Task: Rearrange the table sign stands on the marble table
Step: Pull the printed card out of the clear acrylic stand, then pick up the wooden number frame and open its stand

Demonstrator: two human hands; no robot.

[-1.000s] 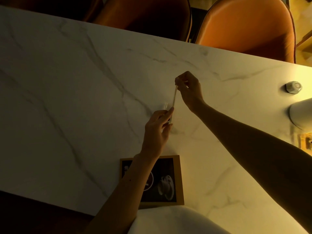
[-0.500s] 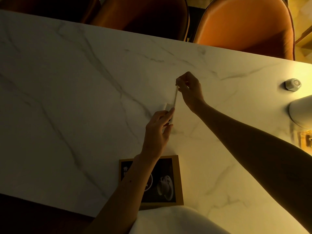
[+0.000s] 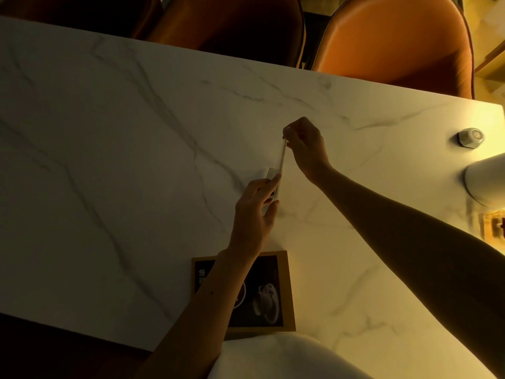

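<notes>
Both grips pinch the clear stand (image 3: 282, 160) mid-frame on the counter (image 3: 109, 160): right hand (image 3: 306, 144) on its far top corner, left hand (image 3: 258, 209) on the near end. It looks light, rigid, slick, likely scratch-prone acrylic; edges suit best. A framed sign (image 3: 276, 296) lies flat below.

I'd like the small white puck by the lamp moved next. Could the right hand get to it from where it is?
Probably yes, once it lets go. The right hand is pinching the clear stand, but only bare marble table lies between it and the puck.
</notes>
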